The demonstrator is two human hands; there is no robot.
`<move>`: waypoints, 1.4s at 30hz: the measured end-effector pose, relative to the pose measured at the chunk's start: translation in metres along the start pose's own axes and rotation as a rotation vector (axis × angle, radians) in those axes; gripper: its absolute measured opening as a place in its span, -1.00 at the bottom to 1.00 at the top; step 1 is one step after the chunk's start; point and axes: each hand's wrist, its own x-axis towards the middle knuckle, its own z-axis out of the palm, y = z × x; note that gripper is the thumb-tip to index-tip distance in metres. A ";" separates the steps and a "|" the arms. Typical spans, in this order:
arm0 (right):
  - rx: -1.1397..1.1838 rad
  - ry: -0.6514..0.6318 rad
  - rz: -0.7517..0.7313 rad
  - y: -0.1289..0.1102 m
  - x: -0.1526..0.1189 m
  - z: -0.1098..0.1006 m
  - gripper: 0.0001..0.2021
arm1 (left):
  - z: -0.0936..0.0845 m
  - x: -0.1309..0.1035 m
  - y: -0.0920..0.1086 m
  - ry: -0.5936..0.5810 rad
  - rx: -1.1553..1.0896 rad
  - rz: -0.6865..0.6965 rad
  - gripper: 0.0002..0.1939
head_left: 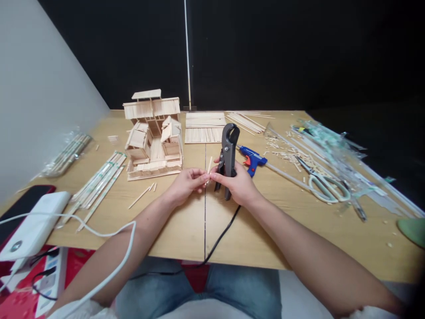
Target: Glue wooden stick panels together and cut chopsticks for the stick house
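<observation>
My left hand pinches a short thin wooden stick upright between thumb and fingers. The right hand is wrapped around a dark grey pipe cutter, jaws pointing up, and its thumb tip meets the stick too. Whether the cutter's blade is open I cannot tell. Just beyond the left hand stands a model house built of wooden sticks. A few cut stick pieces lie left of that hand. To the right of the cutter rests a blue glue gun.
Scissors, scattered stick offcuts and plastic wrapping cover the right side. A stick panel and loose sticks lie at the back. Bundled sticks, a white power bank and its cable occupy the left.
</observation>
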 end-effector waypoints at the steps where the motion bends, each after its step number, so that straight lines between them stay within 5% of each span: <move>1: -0.004 0.000 0.012 0.000 -0.001 0.001 -0.54 | -0.001 0.000 -0.001 0.016 -0.022 -0.012 -0.57; 17: 0.015 0.087 0.096 0.006 -0.005 0.009 -0.53 | -0.003 -0.007 0.003 0.136 0.060 -0.036 -0.59; 30: 0.148 0.120 0.124 -0.008 -0.010 0.018 -0.47 | 0.004 -0.007 -0.004 0.091 -0.303 -0.139 -0.61; 35: 0.262 0.152 0.147 -0.010 -0.006 0.015 -0.45 | 0.003 -0.010 0.000 0.063 -0.233 -0.013 -0.63; 42: 0.403 0.113 0.236 -0.009 -0.007 0.016 -0.47 | 0.009 -0.021 0.011 0.205 0.102 0.204 -0.73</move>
